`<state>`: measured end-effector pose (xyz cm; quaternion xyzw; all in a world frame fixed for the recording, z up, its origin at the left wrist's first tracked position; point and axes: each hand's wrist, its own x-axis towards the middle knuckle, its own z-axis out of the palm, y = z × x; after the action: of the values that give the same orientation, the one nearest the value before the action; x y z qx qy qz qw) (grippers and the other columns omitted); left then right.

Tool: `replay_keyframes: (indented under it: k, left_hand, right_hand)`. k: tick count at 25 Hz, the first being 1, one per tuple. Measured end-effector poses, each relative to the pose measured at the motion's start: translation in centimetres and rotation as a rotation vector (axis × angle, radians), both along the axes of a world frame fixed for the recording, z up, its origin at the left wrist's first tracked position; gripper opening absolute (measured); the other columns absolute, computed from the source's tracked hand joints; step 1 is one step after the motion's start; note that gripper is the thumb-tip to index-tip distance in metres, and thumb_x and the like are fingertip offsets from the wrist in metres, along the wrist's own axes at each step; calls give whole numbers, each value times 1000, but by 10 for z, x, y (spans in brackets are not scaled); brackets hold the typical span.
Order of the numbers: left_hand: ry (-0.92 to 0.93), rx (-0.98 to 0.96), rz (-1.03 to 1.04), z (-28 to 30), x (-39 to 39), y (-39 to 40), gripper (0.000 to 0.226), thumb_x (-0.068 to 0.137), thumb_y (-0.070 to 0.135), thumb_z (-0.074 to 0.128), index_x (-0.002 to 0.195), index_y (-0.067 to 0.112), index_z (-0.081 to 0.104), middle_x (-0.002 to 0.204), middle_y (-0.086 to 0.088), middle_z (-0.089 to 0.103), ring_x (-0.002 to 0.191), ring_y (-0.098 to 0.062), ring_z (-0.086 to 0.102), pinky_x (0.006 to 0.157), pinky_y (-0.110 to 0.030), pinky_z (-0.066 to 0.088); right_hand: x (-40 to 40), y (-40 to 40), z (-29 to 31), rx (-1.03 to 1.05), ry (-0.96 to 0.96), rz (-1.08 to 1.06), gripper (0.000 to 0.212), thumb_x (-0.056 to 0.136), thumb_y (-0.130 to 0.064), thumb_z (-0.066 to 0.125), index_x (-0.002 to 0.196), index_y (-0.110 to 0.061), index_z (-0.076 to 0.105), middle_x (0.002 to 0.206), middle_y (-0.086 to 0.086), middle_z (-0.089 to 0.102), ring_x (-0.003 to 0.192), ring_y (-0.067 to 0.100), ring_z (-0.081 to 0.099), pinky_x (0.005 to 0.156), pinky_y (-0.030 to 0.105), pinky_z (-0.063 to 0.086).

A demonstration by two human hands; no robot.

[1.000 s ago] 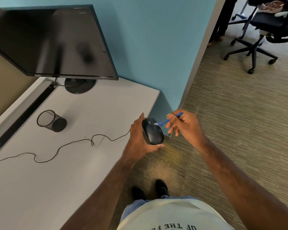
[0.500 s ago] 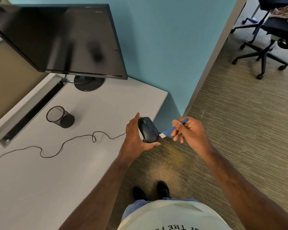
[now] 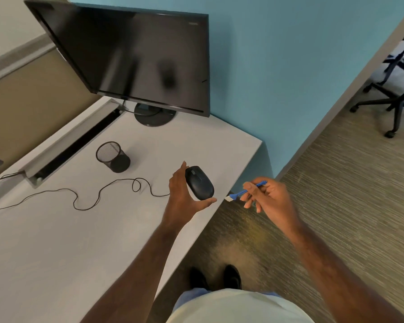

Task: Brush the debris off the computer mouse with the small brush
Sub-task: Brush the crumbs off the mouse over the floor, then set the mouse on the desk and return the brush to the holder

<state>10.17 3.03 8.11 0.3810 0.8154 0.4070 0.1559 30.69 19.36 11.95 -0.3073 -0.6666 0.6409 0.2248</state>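
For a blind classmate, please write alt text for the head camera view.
A person's left hand holds a black mouse above a white desk, while the right hand holds a small blue brush just clear of it. A monitor and mesh cup stand behind.

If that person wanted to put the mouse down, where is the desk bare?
The near stretch of the white desk, below the thin black cable, is bare. So is the corner right of the black mesh cup, before the monitor stand. The cable loops crowd the middle.
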Motion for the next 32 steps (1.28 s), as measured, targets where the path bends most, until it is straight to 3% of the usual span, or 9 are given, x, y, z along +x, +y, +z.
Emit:
replay_keyframes:
  k: [5,10,15,21,26,32]
  left_hand:
    - [20,-14,66,-12,-28,-29,129,56,72,86,156,26,19,152,11,31,137,-8,31,104,-24,36]
    - [8,-39,133,-29,-53,-56,128,58,70,87,156,25,19,152,9,32,136,-5,29,100,-12,31]
    - [-37,-51,181,-45,-76,-65,129,57,67,88,156,22,19,152,7,31,138,-11,30,107,-27,38]
    - [-88,-69,195,-63,-92,-60,125,57,64,89,154,25,21,148,8,33,131,-2,29,101,-23,40]
    - [-123,-94,224,-77,-99,-54,124,57,57,93,153,20,24,148,3,34,134,-15,35,105,-33,47]
    - [-89,-146,274,-82,-101,-46,124,60,58,90,154,8,26,153,-4,35,139,-25,30,112,-46,40]
  right_hand:
    - [-31,-16,-1,-72,41,19,11,94,-33,75,95,-24,81,88,13,82,61,23,76,40,23,50]
    - [-63,-33,-6,-37,1,61,7,96,-31,77,98,-24,80,93,10,83,66,25,78,41,26,51]
    - [-83,-48,-8,9,-58,90,8,98,-19,76,99,-27,79,96,8,83,73,31,79,42,27,53]
    - [-85,-66,-18,-12,-72,120,11,90,-32,79,100,-27,80,99,8,84,72,30,80,41,28,53]
    - [-78,-73,-29,-42,-106,111,10,89,-29,79,99,-27,80,98,11,84,69,28,80,40,30,52]
    - [-80,-78,-28,-35,-154,99,10,89,-26,78,99,-28,81,99,9,84,69,27,79,42,28,53]
